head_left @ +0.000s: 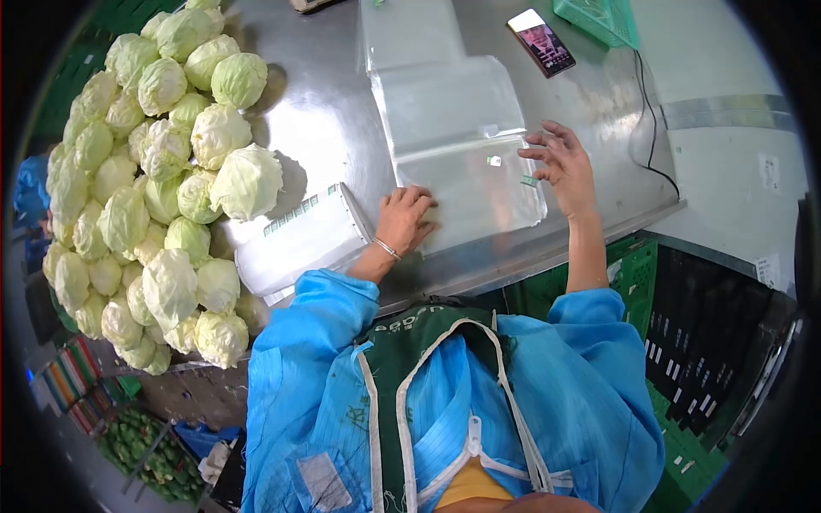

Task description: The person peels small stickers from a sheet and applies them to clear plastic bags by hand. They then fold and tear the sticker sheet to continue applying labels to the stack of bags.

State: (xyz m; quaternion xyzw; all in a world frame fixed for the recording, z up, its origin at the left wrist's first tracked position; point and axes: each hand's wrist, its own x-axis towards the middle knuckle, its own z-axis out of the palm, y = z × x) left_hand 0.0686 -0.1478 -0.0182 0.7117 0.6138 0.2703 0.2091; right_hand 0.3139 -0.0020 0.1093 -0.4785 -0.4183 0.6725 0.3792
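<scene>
Clear plastic bags (453,107) lie overlapping on the steel table, with small white-and-green labels (494,161) on them. My left hand (406,222) rests at the left edge of the nearest bag (470,201), fingers bent and slightly apart, not gripping anything visible. Over that bag's right edge is my right hand (562,167), its fingers curled and spread. A small green sticker (529,180) sits at its thumb tip and seems stuck to it. Left of my left hand lies a white sheet (299,244) with a row of green stickers along its upper edge.
A large pile of cabbages (162,145) covers the table's left side. At the back right are a phone (540,43) with a lit screen and a green basket (599,19). A black cable (647,120) runs down the right side. Green crates (629,274) stand below the table edge.
</scene>
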